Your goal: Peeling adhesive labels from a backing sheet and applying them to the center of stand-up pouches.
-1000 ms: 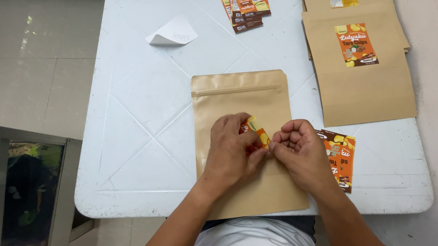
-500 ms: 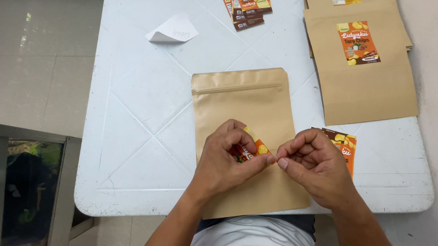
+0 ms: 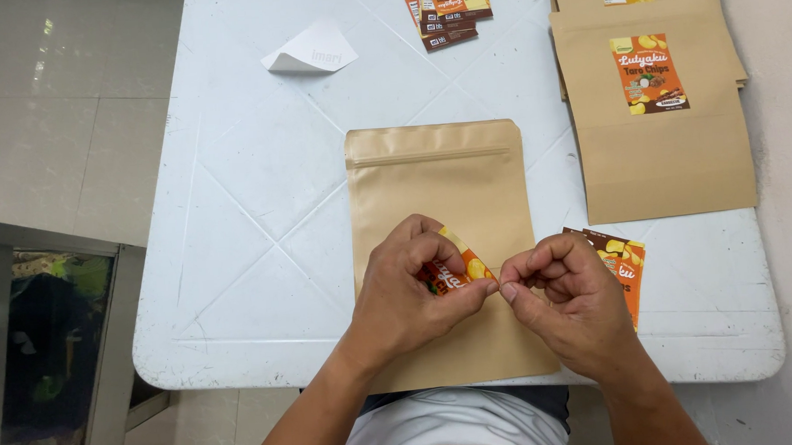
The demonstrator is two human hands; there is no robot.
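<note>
Head view: left hand (image 3: 408,298) pinches orange sticker (image 3: 451,269); right hand (image 3: 570,299) peels.

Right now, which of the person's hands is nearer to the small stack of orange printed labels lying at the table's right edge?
The right hand. It lies over the left part of the stack of orange labels, covering it. The left hand is farther left, over the plain brown paper pouch, pinching an orange sticker.

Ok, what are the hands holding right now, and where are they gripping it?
The left hand holds an orange sticker curled in its fingers; the right hand pinches the sticker's right edge at the fingertips, above the brown pouch.
</note>
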